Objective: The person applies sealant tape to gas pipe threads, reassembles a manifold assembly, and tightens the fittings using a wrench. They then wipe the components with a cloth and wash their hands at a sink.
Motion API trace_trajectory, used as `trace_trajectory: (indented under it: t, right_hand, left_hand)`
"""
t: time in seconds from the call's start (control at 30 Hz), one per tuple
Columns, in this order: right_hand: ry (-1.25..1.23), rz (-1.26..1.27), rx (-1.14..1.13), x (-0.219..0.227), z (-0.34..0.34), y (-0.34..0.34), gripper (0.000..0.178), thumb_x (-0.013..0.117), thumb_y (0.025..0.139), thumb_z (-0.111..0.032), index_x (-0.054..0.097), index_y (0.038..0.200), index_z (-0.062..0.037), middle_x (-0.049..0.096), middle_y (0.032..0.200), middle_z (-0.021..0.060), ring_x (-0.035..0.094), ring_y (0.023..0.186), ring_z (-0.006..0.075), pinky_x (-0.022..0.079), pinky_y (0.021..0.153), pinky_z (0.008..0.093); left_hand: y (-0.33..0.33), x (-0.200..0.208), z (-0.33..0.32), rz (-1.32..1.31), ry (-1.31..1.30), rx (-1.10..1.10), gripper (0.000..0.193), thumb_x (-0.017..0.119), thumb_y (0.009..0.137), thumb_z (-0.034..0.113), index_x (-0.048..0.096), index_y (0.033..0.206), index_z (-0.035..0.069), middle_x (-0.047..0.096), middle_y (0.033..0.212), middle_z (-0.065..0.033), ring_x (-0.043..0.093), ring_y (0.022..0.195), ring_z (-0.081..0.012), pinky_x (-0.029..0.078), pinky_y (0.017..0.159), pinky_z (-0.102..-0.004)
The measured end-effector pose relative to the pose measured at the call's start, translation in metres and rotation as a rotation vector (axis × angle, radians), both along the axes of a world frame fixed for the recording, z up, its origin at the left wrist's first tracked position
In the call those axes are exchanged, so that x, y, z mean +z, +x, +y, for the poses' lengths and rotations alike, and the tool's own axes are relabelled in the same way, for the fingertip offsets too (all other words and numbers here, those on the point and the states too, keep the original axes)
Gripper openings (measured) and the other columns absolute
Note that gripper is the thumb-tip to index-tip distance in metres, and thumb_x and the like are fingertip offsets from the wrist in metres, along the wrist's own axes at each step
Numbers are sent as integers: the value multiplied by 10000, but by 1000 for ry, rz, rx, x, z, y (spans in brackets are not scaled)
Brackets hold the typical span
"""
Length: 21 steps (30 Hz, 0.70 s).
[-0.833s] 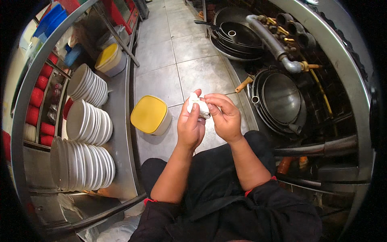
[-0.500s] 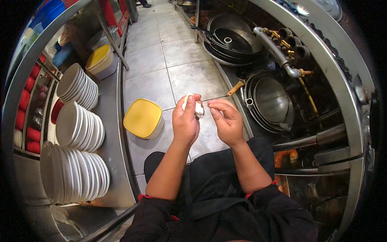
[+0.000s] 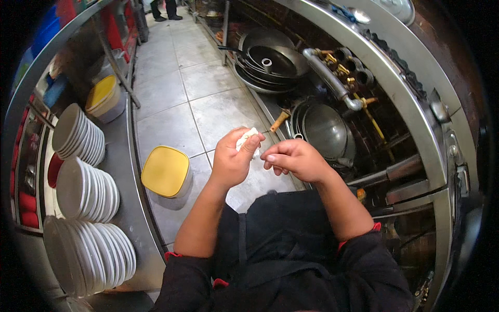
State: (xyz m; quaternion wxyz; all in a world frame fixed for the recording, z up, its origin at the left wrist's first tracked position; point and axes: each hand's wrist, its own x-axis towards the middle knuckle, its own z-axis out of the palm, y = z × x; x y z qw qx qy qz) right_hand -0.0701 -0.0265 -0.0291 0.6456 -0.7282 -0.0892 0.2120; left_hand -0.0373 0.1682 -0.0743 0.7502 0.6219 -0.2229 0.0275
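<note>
a crumpled white wad [image 3: 245,139], its material too small to tell, is held in the left hand [image 3: 230,160] above the tiled floor [image 3: 171,122]. the left thumb presses across its near face while the fingers close behind it. the visible part has its long axis slanting from lower left to upper right. the right hand [image 3: 300,158] lies just beside; its thumb and forefinger are drawn together, the other fingers curled beneath. whether these tips pinch a shred, or touch the wad, cannot be told. from them the wad lies up and to the left; the left hand, which holds it, is the nearer.

left of the hands, a square tub with a yellow lid [image 3: 165,170] stands on the floor, beside the right edge of a steel shelf [image 3: 132,200]. that shelf bears three stacks of white plates [image 3: 99,257] and, toward its far end, a second yellow-lidded tub [image 3: 106,107]. to the right are nested woks [image 3: 326,130], a wooden handle [image 3: 280,119] projecting past the left edge of their low shelf.
</note>
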Motion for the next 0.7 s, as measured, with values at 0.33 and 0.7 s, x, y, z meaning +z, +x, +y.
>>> trace_trajectory:
  t: [0.33, 0.7]
  right_hand:
    - [-432, -423, -170, 10, -54, 7, 180, 647, 825, -186, 703, 835, -15, 664, 721, 111, 629, 667, 168, 496, 634, 325]
    - [-409, -434, -741, 8, -158, 13, 182, 598, 834, -179, 661, 807, -10, 645, 699, 93, 604, 639, 180, 487, 654, 340]
  left_hand:
    - [21, 17, -57, -34, 168, -70, 221, 614, 958, 212, 680, 941, 1, 615, 842, -52, 564, 725, -113, 452, 657, -259]
    - [39, 63, -80, -249, 266, 154, 201, 634, 955, 224, 688, 977, 31, 605, 785, -3, 539, 678, -75, 433, 619, -230]
